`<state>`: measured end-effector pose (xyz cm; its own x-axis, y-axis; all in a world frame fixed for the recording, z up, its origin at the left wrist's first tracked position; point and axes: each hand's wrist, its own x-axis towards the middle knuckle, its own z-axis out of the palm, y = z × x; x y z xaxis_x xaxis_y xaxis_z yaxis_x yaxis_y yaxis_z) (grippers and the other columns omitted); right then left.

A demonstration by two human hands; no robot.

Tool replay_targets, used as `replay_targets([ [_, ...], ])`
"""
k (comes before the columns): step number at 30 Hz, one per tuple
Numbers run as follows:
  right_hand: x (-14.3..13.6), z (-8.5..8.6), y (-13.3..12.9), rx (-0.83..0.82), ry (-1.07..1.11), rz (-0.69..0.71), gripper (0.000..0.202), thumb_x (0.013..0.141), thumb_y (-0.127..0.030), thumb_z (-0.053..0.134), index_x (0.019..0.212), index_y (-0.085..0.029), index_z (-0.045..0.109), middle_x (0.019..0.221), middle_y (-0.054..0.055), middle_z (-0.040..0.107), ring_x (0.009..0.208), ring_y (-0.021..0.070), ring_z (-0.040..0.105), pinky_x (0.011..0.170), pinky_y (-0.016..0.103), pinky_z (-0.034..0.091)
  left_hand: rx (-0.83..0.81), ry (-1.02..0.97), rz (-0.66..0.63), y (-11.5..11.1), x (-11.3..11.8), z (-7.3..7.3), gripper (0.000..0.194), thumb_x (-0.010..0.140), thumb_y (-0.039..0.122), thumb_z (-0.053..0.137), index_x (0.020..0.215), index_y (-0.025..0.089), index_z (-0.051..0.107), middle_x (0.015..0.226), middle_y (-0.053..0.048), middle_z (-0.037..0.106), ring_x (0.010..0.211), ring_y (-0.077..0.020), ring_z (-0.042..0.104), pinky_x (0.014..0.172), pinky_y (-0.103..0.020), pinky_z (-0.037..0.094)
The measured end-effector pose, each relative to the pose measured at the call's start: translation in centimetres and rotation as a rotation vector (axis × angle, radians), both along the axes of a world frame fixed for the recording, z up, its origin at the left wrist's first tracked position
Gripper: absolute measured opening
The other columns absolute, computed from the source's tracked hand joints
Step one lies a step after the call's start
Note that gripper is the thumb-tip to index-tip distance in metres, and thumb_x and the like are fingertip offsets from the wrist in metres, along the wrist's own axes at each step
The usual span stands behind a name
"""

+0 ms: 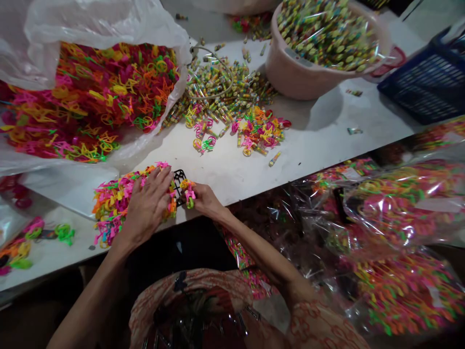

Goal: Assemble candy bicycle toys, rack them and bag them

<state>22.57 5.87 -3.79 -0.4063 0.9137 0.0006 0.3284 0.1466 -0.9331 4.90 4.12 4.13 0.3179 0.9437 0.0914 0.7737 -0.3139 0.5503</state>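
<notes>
The left hand (152, 196) lies palm down, fingers extended and close together, over a dense cover of bright pieces (109, 203), pressing on them rather than gripping. The right hand (207, 199) is closed in a pinch on a small clump (190, 194) of yellow, pink and green; whether that clump is fixed to anything cannot be told. Between the two hands a black rack (178, 179) shows bare, resting near the front edge of the counter (228, 182). Judging by what shows, most of the rack is covered, with only this short stretch bare; what lies right under the left hand is hidden. Much loose stock remains: beyond the left hand an open bag (156, 22) full of similar pieces, and farther ahead of both hands a spread of printed tubes (218, 82) with a thin hoop (227, 92) lying on it. Ahead of the right hand sit a mixed heap (261, 128) and a stray tube (275, 159); past them stand a pink tub (298, 80) of tubes and a blue basket (428, 82). Right of the right hand, below the counter, are filled clear packs (407, 194). The bag's drooping edge seems the nearest obstacle to the left hand.
</notes>
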Motion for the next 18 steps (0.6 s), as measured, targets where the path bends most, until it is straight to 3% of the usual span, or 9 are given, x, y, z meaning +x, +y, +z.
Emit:
replay_targets([
  [3,0.6,0.8,0.1,0.117,-0.195,0.121,0.015,0.077,-0.007,0.048,0.074,-0.018,0.057,0.082,0.004,0.06,0.078,0.0162,0.056,0.072,0.025,0.042,-0.013,-0.356,0.196,-0.3,-0.8,1.0,0.049,0.096,0.046,0.032,0.14,0.031,0.047,0.147,0.0,0.047,0.139,-0.0223,0.038,0.117,-0.041,0.03],
  [7,-0.5,1.6,-0.1,0.156,-0.417,0.189,0.023,0.08,-0.005,0.047,0.094,-0.016,0.062,0.096,0.01,0.064,0.083,0.0184,0.059,0.071,0.027,0.042,0.131,-0.682,0.41,-0.6,-1.7,1.6,0.047,0.094,0.053,0.034,0.13,0.035,0.057,0.14,0.003,0.055,0.134,-0.0227,0.045,0.114,-0.039,0.036],
  [10,-1.2,1.7,-0.4,0.132,-0.452,0.144,0.023,0.082,-0.006,0.047,0.094,-0.016,0.064,0.097,0.01,0.064,0.081,0.0181,0.06,0.069,0.027,0.042,0.158,-0.775,0.46,-0.4,-2.2,1.5,0.049,0.094,0.055,0.032,0.125,0.031,0.061,0.134,0.0,0.06,0.129,-0.0225,0.05,0.112,-0.04,0.038],
  [14,0.4,1.6,1.5,0.028,-0.257,0.196,0.017,0.078,-0.011,0.058,0.091,-0.015,0.068,0.087,0.006,0.065,0.076,0.0164,0.061,0.069,0.027,0.046,0.067,-0.724,0.411,0.2,-2.5,1.8,0.059,0.092,0.062,0.032,0.118,0.022,0.066,0.127,-0.006,0.065,0.125,-0.0241,0.055,0.112,-0.044,0.036],
  [16,2.0,1.9,4.1,0.039,-0.283,0.089,0.023,0.078,-0.012,0.059,0.099,-0.014,0.069,0.091,0.008,0.066,0.077,0.0176,0.062,0.072,0.03,0.048,0.048,-0.738,0.398,0.7,-2.9,2.1,0.063,0.09,0.065,0.03,0.115,0.021,0.068,0.124,-0.007,0.067,0.124,-0.0244,0.055,0.112,-0.045,0.036],
  [18,3.3,2.2,7.3,0.156,-0.439,-0.153,0.033,0.081,-0.013,0.056,0.113,-0.015,0.066,0.111,0.014,0.064,0.091,0.0236,0.061,0.079,0.037,0.048,0.073,-0.805,0.44,1.3,-3.6,2.4,0.068,0.09,0.067,0.025,0.112,0.02,0.069,0.119,-0.007,0.069,0.12,-0.024,0.059,0.11,-0.044,0.039],
])
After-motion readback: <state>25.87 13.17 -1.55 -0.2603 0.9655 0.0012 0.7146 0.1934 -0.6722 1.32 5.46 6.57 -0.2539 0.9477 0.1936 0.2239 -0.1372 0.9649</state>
